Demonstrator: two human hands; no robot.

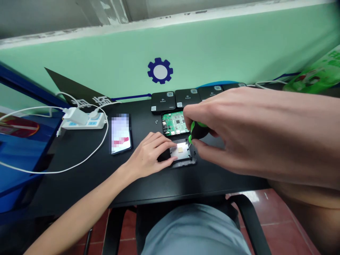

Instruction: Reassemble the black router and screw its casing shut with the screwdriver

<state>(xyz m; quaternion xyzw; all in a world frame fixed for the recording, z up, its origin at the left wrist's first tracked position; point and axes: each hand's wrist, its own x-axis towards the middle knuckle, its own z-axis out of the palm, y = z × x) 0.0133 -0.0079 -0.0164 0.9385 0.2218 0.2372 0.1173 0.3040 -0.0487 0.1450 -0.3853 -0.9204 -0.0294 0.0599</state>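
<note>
Head view, looking down at a black table (79, 184) set against a pale green wall. I see the left hand (151, 152) reaching in from the lower left. Its fingers are pressed together on top of the left end of an open black plastic case (186, 161), and the thumb lies along the near edge, so the hand clamps that end down. The case lies flat near the table's front edge, in the middle of the view. Inside it sits a silver metal plate with a small yellow square pad (180, 149) at its centre.

The right hand (239, 127) comes in large from the right. It is pinching a green-and-black-handled screwdriver (198, 130) between thumb and fingertips. The tool stands nearly upright over the case's right side, and I cannot make out the tip.

Just behind the case lies a green printed circuit board (174, 123), seated in a black tray. Behind that, a row of flat black square boxes (163, 101) runs along the wall. A few tiny screws (156, 122) lie left of the board.

Further left, a smartphone with a lit screen (120, 134) lies face up. Beyond it sits a white power strip (85, 120) with plugs in it, and a white cable (79, 163) loops across the table. A blue gear emblem (160, 71) is on the wall.
</note>
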